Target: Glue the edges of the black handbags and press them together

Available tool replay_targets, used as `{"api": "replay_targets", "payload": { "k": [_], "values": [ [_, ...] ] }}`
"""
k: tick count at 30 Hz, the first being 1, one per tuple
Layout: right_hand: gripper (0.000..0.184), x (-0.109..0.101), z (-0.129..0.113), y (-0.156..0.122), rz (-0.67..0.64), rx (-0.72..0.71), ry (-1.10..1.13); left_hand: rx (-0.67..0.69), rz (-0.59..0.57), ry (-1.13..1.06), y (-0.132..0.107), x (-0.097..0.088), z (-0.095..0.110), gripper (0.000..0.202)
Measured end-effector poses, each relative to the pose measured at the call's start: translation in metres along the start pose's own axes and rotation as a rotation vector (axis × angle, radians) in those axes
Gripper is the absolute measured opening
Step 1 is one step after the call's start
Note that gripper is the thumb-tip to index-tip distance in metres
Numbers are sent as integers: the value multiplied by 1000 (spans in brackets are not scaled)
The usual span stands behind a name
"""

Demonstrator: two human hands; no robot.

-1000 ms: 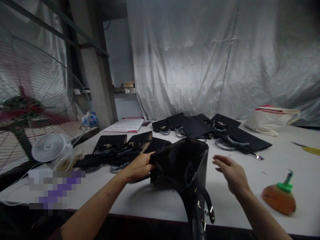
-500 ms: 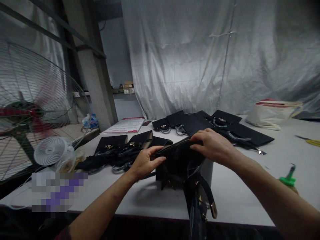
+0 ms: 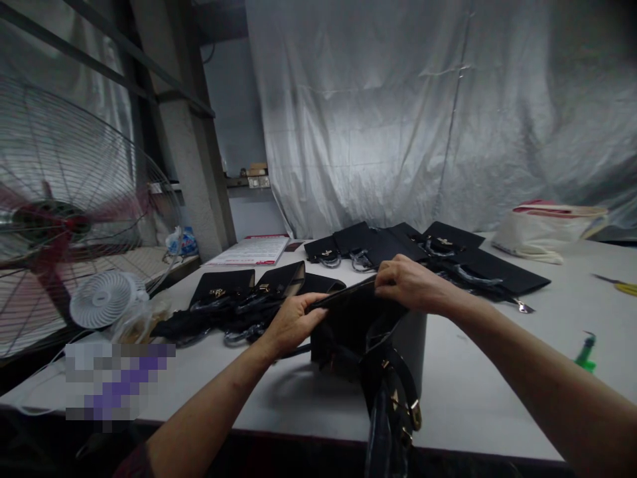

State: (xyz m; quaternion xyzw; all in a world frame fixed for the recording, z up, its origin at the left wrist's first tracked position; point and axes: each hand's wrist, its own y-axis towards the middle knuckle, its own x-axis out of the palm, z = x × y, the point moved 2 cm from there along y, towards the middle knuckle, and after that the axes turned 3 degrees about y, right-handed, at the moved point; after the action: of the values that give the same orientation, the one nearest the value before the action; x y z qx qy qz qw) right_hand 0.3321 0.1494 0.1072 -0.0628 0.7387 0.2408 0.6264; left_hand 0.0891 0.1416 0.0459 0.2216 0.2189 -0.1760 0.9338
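A glossy black handbag (image 3: 378,332) stands upright on the white table (image 3: 472,392) in front of me. My left hand (image 3: 293,322) grips the left end of its top edge, fingers curled over the rim. My right hand (image 3: 411,284) is closed over the far side of the same top edge. The bag's strap (image 3: 393,398), with gold buckles, hangs down over the table's near edge.
Flat black bags with metal clasps lie in two groups, one group (image 3: 239,295) to the left and another group (image 3: 423,255) behind. A large running fan (image 3: 60,226) and a small white fan (image 3: 102,299) stand at left. A green-capped bottle (image 3: 586,352) and a white cloth bag (image 3: 542,229) are at right.
My right hand, which hovered open to the right of the bag, has come onto the bag's top edge and closed there. The left hand kept its hold.
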Motion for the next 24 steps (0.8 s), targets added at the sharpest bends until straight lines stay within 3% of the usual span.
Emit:
{"api": "replay_targets", "payload": {
  "k": [4, 9, 24],
  "values": [
    [14, 4, 9, 3, 65, 92, -20, -15, -2, -35, 3, 0, -5, 39],
    [12, 4, 1, 11, 78, 170, -99, -31, -5, -58, 3, 1, -8, 38],
    [11, 4, -5, 15, 143, 114, -150, -41, -29, -77, 2, 1, -8, 39]
  ]
}}
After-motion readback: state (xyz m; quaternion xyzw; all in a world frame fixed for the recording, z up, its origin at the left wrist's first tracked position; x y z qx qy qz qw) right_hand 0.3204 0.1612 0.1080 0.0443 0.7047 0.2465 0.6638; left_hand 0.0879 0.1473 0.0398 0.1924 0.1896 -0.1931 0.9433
